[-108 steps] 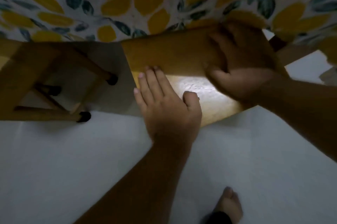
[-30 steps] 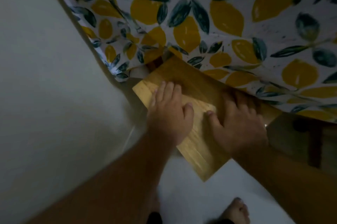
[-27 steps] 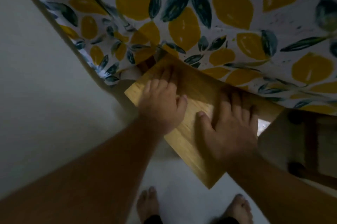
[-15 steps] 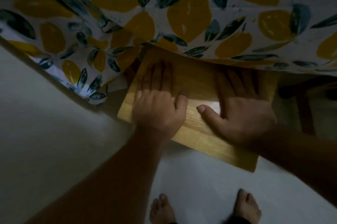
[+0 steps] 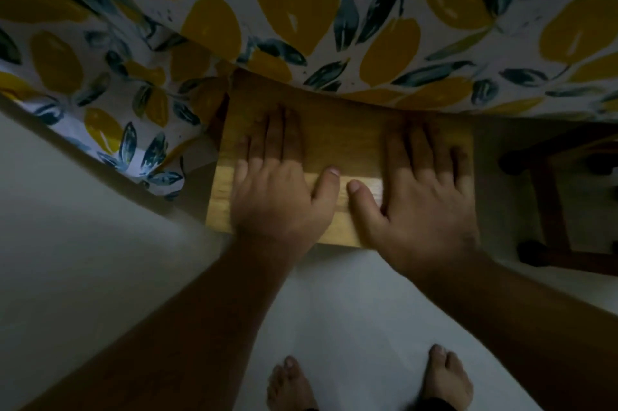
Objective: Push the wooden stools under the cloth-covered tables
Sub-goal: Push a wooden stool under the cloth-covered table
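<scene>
A light wooden stool (image 5: 344, 129) stands at the centre, its far edge tucked under the hanging edge of a white tablecloth with yellow lemons and dark leaves (image 5: 334, 19). My left hand (image 5: 281, 189) lies flat on the left half of the seat, fingers spread. On the right half rests my right hand (image 5: 421, 196), also flat with fingers apart. Neither hand curls around an edge. The stool's legs are hidden beneath the seat.
Dark wooden legs of a second stool (image 5: 551, 209) with black feet show under the table at the right. A pale wall (image 5: 67, 243) runs along the left. My two bare feet (image 5: 368, 384) stand on the white floor below the stool.
The stool has swung round until its seat lies square to the table edge and has slid further under the cloth. Both hands stay flat on the seat.
</scene>
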The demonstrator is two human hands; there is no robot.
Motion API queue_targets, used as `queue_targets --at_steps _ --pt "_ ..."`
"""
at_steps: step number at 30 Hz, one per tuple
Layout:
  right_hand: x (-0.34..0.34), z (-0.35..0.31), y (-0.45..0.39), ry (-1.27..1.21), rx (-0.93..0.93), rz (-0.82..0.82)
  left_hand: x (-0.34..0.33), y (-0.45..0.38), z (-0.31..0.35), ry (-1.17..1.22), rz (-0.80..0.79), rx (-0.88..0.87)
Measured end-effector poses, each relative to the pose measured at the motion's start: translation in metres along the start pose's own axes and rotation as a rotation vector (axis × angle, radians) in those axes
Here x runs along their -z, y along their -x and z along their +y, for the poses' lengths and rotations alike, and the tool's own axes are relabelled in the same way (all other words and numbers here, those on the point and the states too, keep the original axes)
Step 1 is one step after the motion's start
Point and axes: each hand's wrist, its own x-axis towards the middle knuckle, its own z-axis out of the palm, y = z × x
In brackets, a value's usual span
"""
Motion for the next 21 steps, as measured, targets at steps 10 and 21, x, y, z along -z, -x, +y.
queue_targets --at_steps 10,21 --pt "0.005 0.017 -0.024 0.128 0.077 0.058 0.0 0.001 0.015 -0.013 -0.001 0.019" --pt "0.005 0.02 -0.025 0.103 0.088 0.062 -0.004 -0.007 0.017 0.057 0.044 0.009"
